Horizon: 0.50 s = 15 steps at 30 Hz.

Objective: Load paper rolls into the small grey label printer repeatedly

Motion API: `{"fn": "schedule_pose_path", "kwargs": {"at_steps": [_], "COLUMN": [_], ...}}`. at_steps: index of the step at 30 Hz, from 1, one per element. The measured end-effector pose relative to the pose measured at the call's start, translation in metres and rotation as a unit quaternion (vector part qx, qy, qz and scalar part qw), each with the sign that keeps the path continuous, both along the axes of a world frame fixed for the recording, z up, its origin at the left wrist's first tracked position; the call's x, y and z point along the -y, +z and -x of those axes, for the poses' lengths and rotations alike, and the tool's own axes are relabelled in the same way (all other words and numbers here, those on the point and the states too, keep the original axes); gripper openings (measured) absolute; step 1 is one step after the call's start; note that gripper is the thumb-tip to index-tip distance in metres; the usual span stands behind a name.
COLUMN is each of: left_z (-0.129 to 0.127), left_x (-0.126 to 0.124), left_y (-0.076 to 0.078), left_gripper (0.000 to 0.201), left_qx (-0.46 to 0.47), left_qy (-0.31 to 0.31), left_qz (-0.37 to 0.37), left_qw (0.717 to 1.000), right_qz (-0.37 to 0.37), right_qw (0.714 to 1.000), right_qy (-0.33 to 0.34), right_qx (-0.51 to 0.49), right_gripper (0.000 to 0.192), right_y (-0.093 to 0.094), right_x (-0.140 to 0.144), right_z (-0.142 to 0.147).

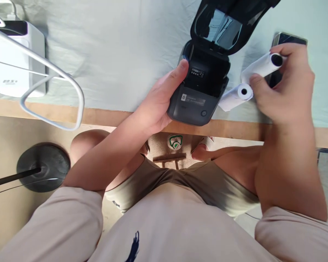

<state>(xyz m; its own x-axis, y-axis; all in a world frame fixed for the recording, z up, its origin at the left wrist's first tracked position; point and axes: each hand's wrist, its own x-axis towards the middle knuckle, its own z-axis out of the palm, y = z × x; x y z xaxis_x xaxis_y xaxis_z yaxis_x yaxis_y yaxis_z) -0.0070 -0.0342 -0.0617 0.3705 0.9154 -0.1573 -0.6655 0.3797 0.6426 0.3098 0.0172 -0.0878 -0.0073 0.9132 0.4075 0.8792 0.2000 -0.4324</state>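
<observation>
White paper rolls [244,91] sit pinched in our right hand [287,87]; our left hand [158,103] clamps the open printer [199,91] just beside them. Loading seems underway; we'd judge one roll needs seating next.

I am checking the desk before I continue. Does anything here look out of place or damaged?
Nothing looks damaged or spilled. The black printer sits at the table edge with its lid open, steadied by the left hand. The right hand holds two paper rolls beside it. The cloth is slightly wrinkled.
</observation>
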Motion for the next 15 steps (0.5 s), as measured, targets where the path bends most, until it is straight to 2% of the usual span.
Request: {"fn": "schedule_pose_path", "kwargs": {"at_steps": [2, 3, 5, 9, 12, 15], "left_z": [-0.001, 0.0, 0.0, 0.001, 0.0, -0.001], "left_x": [0.0, 0.0, -0.001, -0.003, -0.003, -0.001], "left_y": [0.001, 0.002, 0.002, 0.002, 0.0, 0.002], "left_gripper": [0.038, 0.039, 0.039, 0.039, 0.044, 0.038], "left_qx": [-0.01, -0.01, 0.0, 0.014, 0.008, -0.007], "left_qy": [0.001, -0.001, -0.009, -0.008, -0.012, -0.009], "left_qz": [-0.003, -0.004, 0.001, 0.005, -0.005, -0.004], "left_qw": [1.0, 1.0, 1.0, 1.0, 1.0, 1.0], "right_qz": [-0.041, -0.078, -0.099, -0.001, 0.037, 0.076], "right_qw": [0.999, 0.997, 0.995, 0.995, 0.995, 0.995], "right_qy": [-0.004, -0.001, 0.001, 0.013, 0.019, 0.037], "right_qx": [0.014, 0.012, 0.034, 0.102, 0.094, 0.057], "right_gripper": [0.058, 0.059, 0.068, 0.058, 0.05, 0.042], "right_y": [0.009, 0.014, 0.02, 0.012, 0.003, 0.006], "right_x": [0.016, 0.026, 0.046, 0.072, 0.071, 0.064], "right_z": [0.011, 0.019, 0.038, 0.075, 0.085, 0.088]}}
